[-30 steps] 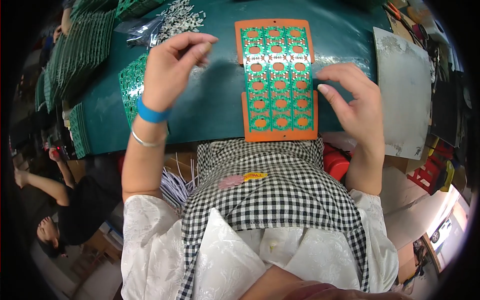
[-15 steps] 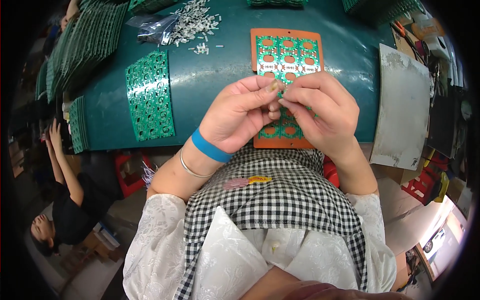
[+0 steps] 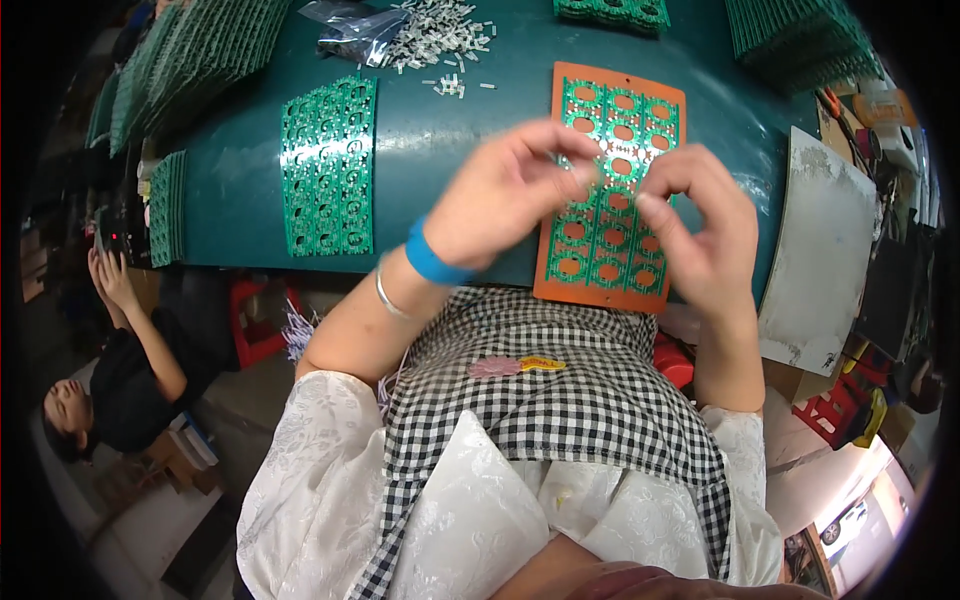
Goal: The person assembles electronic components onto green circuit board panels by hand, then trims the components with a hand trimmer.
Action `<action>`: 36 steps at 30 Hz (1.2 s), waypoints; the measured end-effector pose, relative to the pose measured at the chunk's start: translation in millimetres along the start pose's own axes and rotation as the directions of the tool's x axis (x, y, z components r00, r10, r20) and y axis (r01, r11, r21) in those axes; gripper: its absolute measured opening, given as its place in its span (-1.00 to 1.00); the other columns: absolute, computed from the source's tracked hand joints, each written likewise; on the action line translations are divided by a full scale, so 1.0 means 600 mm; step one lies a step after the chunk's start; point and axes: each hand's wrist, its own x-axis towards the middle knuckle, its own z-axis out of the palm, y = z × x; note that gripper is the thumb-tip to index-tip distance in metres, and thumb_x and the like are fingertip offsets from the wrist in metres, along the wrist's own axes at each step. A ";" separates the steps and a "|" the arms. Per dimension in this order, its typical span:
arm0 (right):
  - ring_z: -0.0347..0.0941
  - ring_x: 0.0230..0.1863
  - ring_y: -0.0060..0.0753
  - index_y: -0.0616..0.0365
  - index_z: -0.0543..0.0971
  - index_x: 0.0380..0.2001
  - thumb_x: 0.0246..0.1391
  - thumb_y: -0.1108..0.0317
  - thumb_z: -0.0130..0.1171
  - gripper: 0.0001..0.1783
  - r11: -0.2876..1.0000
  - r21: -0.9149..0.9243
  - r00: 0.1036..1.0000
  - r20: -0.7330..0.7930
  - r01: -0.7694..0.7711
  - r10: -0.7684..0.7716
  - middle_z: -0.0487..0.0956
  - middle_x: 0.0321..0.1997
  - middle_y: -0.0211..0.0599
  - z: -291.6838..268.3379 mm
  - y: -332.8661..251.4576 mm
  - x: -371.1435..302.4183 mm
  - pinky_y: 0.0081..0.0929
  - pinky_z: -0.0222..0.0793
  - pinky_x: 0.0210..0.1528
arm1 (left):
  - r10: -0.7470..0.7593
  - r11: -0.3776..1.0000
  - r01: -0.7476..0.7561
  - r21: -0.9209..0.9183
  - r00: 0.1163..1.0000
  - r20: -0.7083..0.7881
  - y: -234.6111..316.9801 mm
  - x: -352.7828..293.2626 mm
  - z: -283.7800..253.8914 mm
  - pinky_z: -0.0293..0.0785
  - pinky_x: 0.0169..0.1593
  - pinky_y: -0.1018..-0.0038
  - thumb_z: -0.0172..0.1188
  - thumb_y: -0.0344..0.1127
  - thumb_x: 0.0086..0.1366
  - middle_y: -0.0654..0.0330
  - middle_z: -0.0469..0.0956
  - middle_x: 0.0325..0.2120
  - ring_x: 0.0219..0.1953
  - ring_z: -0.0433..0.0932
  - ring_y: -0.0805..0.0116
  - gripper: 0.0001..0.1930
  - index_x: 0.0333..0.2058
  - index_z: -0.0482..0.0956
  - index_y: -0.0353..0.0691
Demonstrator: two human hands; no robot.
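Green circuit-board panels with oval cut-outs (image 3: 612, 238) lie on an orange-brown tray (image 3: 590, 292) near the table's front edge, right of centre. Over the panel's left side hovers my left hand (image 3: 515, 190), with a blue band at the wrist. Its thumb and forefinger bend toward each other, smeared by motion, so any held thing is hidden. My right hand (image 3: 708, 230) is at the tray's right edge, thumb and forefinger pinched together over the panel. Whatever may be between those fingertips is too small to make out.
Another green panel (image 3: 328, 170) lies to the left. Small white parts (image 3: 440, 35) are heaped beside a dark plastic bag (image 3: 355, 30). Stacked boards (image 3: 195, 60) stand far left, more boards (image 3: 800, 40) far right. A grey plate (image 3: 815, 250) sits right. A co-worker (image 3: 135, 360) is at left.
My hands have come apart; they were together over the panel with fingertips meeting. My left hand has moved up, the right one rightward. The whole view has shifted a little.
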 end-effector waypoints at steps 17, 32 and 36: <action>0.42 -0.51 -0.53 0.31 0.54 -0.51 -0.12 0.50 0.28 -0.89 0.905 -0.088 0.901 0.094 -0.416 0.423 0.51 -0.36 -0.34 0.004 0.109 0.011 -0.54 0.38 -0.42 | 0.555 0.108 -0.060 0.992 0.832 -0.010 -0.012 0.092 -0.121 0.44 -0.25 0.30 0.32 -0.30 0.08 0.19 0.57 -0.49 -0.34 0.51 0.17 -0.88 -0.45 0.60 -0.19; 0.49 -0.47 -0.46 0.29 0.54 -0.52 -0.13 0.53 0.28 -0.90 0.925 -0.166 0.926 0.108 -0.343 0.363 0.51 -0.36 -0.32 0.004 0.109 0.011 -0.52 0.42 -0.41 | 0.474 0.592 -0.218 0.776 0.873 -0.116 0.018 0.028 -0.062 0.46 -0.38 0.59 0.26 -0.47 0.13 0.23 0.60 -0.54 -0.51 0.54 0.52 -0.91 -0.36 0.61 -0.29; 0.57 -0.36 -0.41 0.27 0.52 -0.54 -0.13 0.53 0.29 -0.88 0.946 -0.186 0.950 0.117 -0.266 0.290 0.51 -0.37 -0.32 0.017 0.106 0.010 -0.47 0.46 -0.36 | 0.425 0.658 -0.237 0.714 0.901 -0.093 0.010 0.015 -0.045 0.49 -0.33 0.58 0.23 -0.50 0.14 0.20 0.62 -0.49 -0.46 0.57 0.50 -0.91 -0.34 0.60 -0.31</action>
